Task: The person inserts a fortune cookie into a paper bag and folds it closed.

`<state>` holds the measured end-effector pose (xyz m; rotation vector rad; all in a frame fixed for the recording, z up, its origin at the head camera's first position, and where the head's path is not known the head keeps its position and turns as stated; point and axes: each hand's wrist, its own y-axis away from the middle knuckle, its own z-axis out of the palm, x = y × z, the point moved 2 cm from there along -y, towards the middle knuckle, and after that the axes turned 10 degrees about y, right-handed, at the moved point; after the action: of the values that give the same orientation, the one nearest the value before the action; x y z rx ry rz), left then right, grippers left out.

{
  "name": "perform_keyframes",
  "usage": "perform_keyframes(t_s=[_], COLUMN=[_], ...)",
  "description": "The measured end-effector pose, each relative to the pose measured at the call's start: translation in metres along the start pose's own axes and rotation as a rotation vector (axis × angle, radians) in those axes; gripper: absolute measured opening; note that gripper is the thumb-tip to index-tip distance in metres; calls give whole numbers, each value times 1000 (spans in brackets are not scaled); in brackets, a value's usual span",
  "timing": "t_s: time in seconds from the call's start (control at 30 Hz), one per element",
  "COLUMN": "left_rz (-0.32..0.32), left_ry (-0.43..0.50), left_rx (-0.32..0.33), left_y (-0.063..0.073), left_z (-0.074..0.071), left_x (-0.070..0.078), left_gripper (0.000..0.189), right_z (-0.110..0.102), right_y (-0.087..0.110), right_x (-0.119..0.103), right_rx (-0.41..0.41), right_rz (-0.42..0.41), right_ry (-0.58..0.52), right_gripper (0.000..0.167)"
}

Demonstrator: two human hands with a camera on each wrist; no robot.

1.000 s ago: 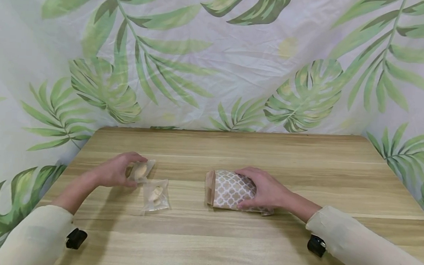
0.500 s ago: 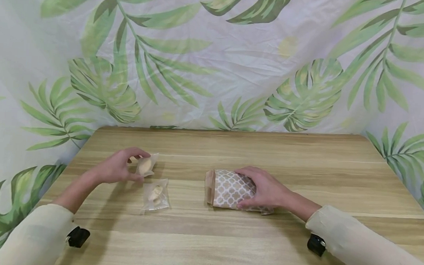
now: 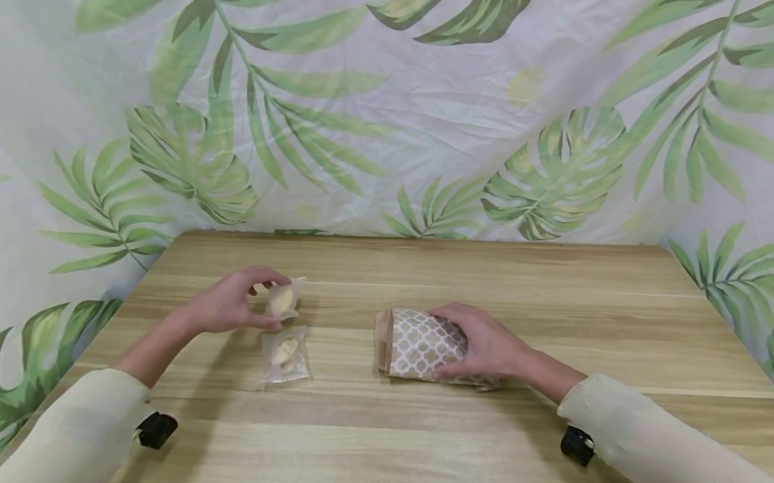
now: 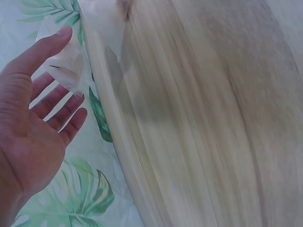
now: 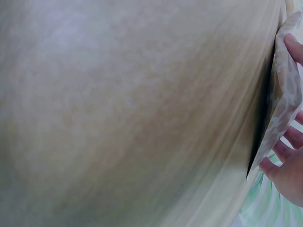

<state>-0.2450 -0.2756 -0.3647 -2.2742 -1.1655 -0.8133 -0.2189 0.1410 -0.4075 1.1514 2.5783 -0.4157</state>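
My left hand holds a small clear packet with a pale yellowish piece inside, between thumb and fingers. In the left wrist view that packet shows beside the thumb and fingertips. Just nearer on the table lies a second clear packet with a similar pale piece. On the right, my right hand grips a brown paper bag with a white lattice pattern, which lies on its side with its mouth end to the left. The right wrist view shows the bag between thumb and fingers.
The wooden table carries these things, its far edge against a leaf-print cloth. A stretch of tabletop lies between the packets and the bag. Black wrist devices sit at both sleeves.
My left hand has lifted the packet slightly and moved it to the right and a little away. The right hand, the bag and the second packet have stayed in place.
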Motion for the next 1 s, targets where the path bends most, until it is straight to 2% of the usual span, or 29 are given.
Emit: perform_keyframes(t_s=[0.47,1.0], left_rz=[16,39], left_ry=[43,70], left_rx=[-9,-11], left_y=[-11,-16], left_z=[14,25], left_x=[17,23], left_gripper=[60,61], right_z=[1,1], right_y=[0,-1], right_x=[1,1], right_rx=[0,1], right_rz=[-1,0], right_ry=[4,2], right_gripper=[94,95])
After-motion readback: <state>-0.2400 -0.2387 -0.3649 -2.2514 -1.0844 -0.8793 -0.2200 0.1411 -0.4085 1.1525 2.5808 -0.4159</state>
